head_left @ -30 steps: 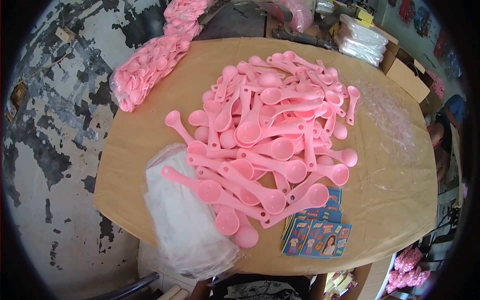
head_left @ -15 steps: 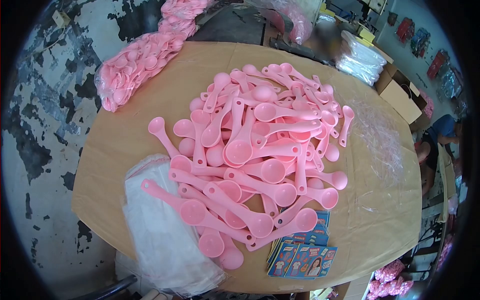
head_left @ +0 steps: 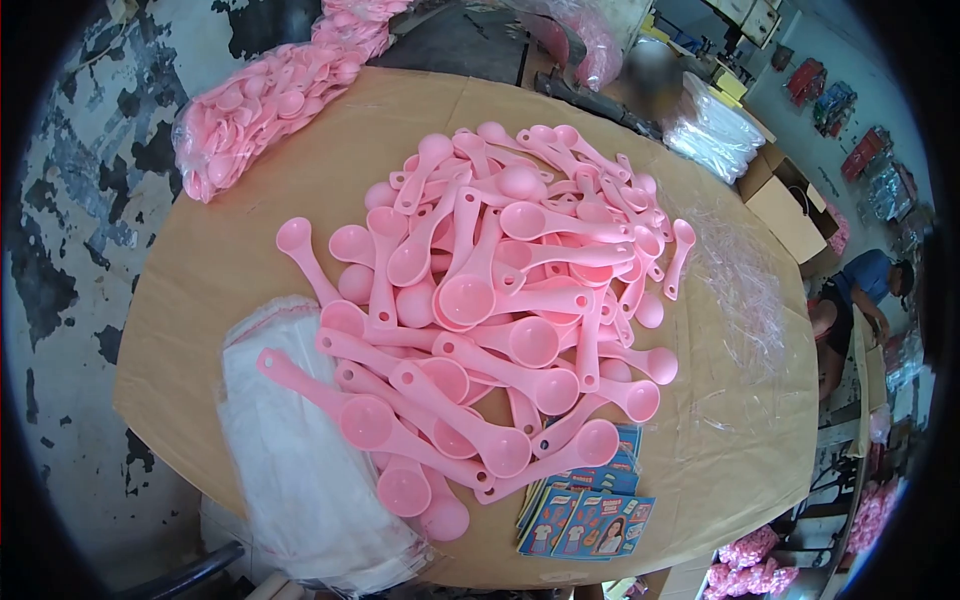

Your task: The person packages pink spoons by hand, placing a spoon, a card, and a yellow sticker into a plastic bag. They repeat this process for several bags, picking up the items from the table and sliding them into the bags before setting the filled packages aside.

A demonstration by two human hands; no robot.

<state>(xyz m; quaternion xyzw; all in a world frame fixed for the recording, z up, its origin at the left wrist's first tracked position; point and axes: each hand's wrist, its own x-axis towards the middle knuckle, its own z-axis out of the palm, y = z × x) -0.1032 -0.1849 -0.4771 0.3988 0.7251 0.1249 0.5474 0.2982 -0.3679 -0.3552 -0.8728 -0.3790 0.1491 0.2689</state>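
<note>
Pink scoops (head_left: 500, 300), handles in all directions

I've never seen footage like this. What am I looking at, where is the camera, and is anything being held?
No machine here: a person wears one camera on the head, looking down at a brown table. A heap of pink scoops lies in the middle, overlapping a stack of clear bags near left and printed cards at the near edge. A full bag of scoops sits far left. The wearer's hands are out of view, so nothing is seen held. A second person is at the right.
</note>
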